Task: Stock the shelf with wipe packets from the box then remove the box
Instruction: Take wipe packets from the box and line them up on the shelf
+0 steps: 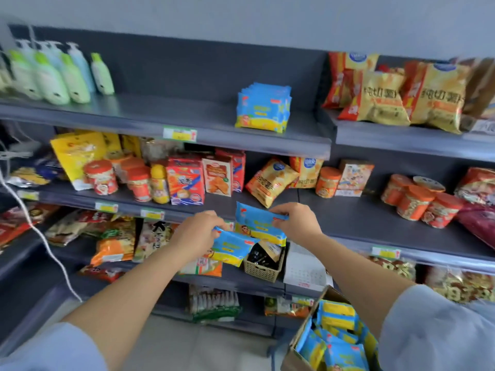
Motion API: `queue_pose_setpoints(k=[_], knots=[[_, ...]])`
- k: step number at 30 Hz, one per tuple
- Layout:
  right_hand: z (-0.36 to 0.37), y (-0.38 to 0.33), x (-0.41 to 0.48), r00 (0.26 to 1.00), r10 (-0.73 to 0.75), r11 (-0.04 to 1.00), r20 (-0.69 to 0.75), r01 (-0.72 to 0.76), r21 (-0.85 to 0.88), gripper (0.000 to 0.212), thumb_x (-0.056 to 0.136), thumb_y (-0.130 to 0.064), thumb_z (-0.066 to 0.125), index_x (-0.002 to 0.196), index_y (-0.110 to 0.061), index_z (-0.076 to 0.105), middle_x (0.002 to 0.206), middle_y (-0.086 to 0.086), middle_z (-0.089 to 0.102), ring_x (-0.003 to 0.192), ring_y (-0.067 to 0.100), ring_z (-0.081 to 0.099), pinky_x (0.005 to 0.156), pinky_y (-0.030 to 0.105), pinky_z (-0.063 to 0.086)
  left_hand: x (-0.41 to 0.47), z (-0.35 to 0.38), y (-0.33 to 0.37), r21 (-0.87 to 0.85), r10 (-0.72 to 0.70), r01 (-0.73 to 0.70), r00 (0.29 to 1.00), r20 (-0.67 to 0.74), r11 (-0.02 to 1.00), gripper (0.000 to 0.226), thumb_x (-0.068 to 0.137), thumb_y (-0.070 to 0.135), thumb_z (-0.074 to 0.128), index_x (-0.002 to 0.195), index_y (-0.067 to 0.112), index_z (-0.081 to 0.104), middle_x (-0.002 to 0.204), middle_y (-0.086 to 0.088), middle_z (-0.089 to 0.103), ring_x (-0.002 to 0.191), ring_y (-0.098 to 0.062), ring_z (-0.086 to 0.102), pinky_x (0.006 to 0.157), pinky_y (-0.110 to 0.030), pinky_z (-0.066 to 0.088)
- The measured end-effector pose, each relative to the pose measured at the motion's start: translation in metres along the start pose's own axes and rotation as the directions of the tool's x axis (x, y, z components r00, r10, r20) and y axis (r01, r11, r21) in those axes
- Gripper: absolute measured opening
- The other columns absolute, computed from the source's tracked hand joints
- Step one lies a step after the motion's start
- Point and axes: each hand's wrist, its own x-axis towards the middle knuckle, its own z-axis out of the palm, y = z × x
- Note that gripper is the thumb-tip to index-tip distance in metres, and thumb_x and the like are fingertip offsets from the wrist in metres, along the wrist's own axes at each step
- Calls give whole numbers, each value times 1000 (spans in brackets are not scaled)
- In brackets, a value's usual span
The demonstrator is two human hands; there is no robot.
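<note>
Grey metal shelf (166,113) bears stacked wipe packets (263,107) beside lotion bottles (57,76).

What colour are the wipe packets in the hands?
Blue and yellow wipe packets, seen clearly in the head view.

Shelf and box layout
Wipe packets (263,107) stand on the top shelf (166,113) near its right edge; the box (300,341) sits below, right.

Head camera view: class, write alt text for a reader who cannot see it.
Two bare hands each hold a blue-and-yellow wipe packet, left hand and right hand, in front of grey shop shelves. A row of matching wipe packets already stands on the top shelf, and an open cardboard box of more packets sits at lower right.
</note>
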Motion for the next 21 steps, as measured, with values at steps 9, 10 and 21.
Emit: queue_pose_setpoints(k=[9,10,21], knots=[[-5,-102,26,981,-133,991,-141,132,-17,29,87,-22,68,116,-20,68,115,-2,68,97,17,61,73,27,47,-19,-103,-71,57,30,-20,982,-185,998,22,93,16,58,112,19,69,118,0,64,107,-19,57,84,-30,45],[-5,-110,30,977,-142,990,-157,141,-17,27,87,-22,69,114,-20,69,113,-2,68,96,17,61,74,29,49,-20,-111,-77,62,35,-23,977,-208,998,21,93,16,58,111,19,70,115,1,65,105,-18,57,83,-30,46],[-40,-162,86,899,-264,960,-349,278,-10,16,86,-20,70,101,-15,67,98,-3,67,92,17,60,79,33,50,29,-185,-99,-144,-47,-19,898,-438,989,17,86,11,68,100,18,74,102,4,67,86,-9,52,75,-25,38]])
